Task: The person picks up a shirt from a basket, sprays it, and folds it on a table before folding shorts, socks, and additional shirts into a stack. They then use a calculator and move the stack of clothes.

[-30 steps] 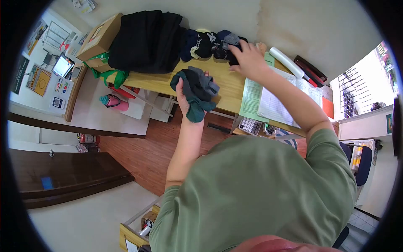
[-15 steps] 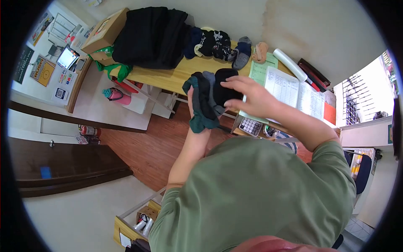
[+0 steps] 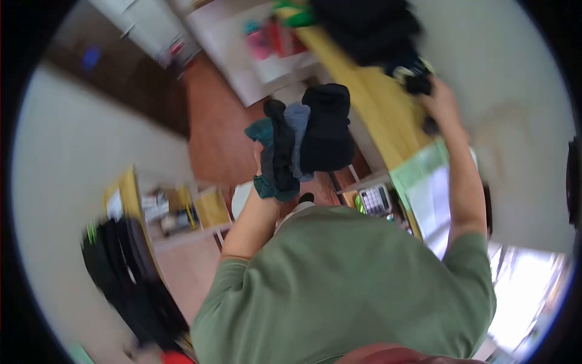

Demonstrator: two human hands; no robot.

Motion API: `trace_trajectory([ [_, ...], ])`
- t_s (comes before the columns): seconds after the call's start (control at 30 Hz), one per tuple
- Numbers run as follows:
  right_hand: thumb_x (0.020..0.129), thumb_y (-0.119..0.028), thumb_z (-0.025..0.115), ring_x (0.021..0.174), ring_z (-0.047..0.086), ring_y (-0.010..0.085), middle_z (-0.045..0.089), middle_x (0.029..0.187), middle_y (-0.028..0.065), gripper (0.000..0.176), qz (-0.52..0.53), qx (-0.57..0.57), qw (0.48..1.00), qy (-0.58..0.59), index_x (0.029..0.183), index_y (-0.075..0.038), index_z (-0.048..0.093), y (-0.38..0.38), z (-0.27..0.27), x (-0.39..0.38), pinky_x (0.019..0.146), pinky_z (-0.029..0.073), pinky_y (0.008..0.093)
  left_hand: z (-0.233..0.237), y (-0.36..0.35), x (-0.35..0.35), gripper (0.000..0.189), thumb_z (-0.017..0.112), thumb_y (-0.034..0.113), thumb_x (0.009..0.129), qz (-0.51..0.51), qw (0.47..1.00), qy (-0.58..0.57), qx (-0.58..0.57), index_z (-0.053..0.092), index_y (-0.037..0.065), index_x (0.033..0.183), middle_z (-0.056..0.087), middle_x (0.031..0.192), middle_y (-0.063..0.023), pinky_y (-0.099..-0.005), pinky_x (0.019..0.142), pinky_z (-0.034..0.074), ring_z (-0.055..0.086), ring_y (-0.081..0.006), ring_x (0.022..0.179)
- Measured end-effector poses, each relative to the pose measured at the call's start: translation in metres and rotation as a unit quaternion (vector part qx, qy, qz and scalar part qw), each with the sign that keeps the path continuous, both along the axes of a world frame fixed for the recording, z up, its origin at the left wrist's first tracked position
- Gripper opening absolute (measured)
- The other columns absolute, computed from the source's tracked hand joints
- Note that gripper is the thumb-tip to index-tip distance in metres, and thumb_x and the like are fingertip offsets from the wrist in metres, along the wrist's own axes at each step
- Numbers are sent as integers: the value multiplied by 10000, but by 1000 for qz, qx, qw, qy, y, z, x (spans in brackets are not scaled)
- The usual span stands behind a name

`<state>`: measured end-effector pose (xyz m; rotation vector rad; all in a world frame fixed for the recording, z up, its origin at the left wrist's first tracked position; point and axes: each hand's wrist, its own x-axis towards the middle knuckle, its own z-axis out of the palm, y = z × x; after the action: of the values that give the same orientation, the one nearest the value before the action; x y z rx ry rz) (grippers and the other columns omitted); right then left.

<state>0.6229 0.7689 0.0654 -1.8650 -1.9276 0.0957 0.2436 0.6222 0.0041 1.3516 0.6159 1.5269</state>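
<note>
My left hand [image 3: 260, 162] is closed around a bundle of socks [image 3: 303, 136], held up in front of my chest and off the edge of the table [image 3: 376, 118]. The bundle is four soft knitted pieces side by side: a teal one on the outside, then a black, a grey, and a thick, rounded black one that bulges widest. Their cuffs hang limp below my grip.

My right hand [image 3: 440, 103] is stretched out over the table to a small clump of dark socks [image 3: 418, 82] at the foot of a heap of black clothing [image 3: 367, 30]. The picture is smeared there, so I cannot tell whether my fingers have closed on anything.

I judge the gathering to be partly done: four are collected, and the clump on the table is not yet picked up. The table top is smooth yellow wood, and flat green and white papers [image 3: 424, 182] lie on it nearer me.
</note>
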Motion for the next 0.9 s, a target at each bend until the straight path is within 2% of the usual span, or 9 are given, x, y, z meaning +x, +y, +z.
trace_trajectory([
  [0.13,765,-37,623,1172,570,321,616,1206,174,462,176,127,976,12,1226,-21,605,-33,87,-86,1005,434,384,-1,-80,-51,712,531,497,884,5,962,-251,-111,404,77,1444,481,1427,-158,-415,1101,406,500,-301,1292],
  [0.23,773,-57,673,1276,496,320,559,1319,160,500,535,130,831,80,1267,-61,598,-91,99,-205,1084,371,400,4,-119,-60,628,559,449,893,25,891,-424,-162,484,67,1385,551,1359,-151,-407,1052,464,572,-278,1210],
  [0.3,756,-85,755,1323,447,333,497,1387,175,588,644,-22,747,164,1313,-82,567,-167,79,-280,1111,339,428,34,-167,-52,732,597,505,874,67,879,-445,-158,441,52,1426,518,1406,-164,-430,1094,423,541,-301,1259],
  [0.43,678,-58,798,1345,416,358,360,1491,201,682,753,-2,621,220,1313,-87,550,-255,40,-348,1099,356,425,20,-261,-62,671,580,454,895,111,839,-531,-39,451,61,1422,562,1362,-153,-425,1086,434,577,-283,1221],
  [0.63,645,-26,750,1346,419,346,373,1487,201,663,838,-164,429,294,1275,-93,552,-406,16,-434,1091,364,424,31,-474,-57,679,556,427,916,415,763,-489,-75,397,33,1445,513,1406,-191,-446,1080,437,581,-305,1215],
  [0.7,661,-106,780,1346,416,345,387,1467,231,672,866,-163,361,304,1290,-96,545,-475,19,-456,1103,339,445,43,-564,-52,614,551,396,926,511,755,-409,33,450,16,1398,558,1341,-208,-422,972,528,626,-299,1142],
  [0.77,672,-145,797,1348,412,344,402,1455,228,681,882,-157,296,331,1303,-100,544,-549,28,-480,1102,339,440,85,-648,-46,522,632,405,892,666,670,-329,9,584,24,1247,689,1085,-147,-368,781,583,697,-254,915],
  [0.83,676,-169,809,1345,410,351,412,1447,221,691,885,-139,251,368,1313,-105,550,-628,41,-502,1102,337,437,104,-745,-57,538,662,427,872,846,477,-175,-162,607,4,1200,703,1031,-144,-332,753,563,699,-250,891],
  [0.9,669,-168,819,1337,412,359,409,1443,212,698,887,-95,212,398,1315,-117,559,-705,51,-526,1082,363,440,128,-814,-73,613,693,496,828,898,360,1,-253,626,-24,1146,716,950,-145,-335,764,548,702,-290,899],
])
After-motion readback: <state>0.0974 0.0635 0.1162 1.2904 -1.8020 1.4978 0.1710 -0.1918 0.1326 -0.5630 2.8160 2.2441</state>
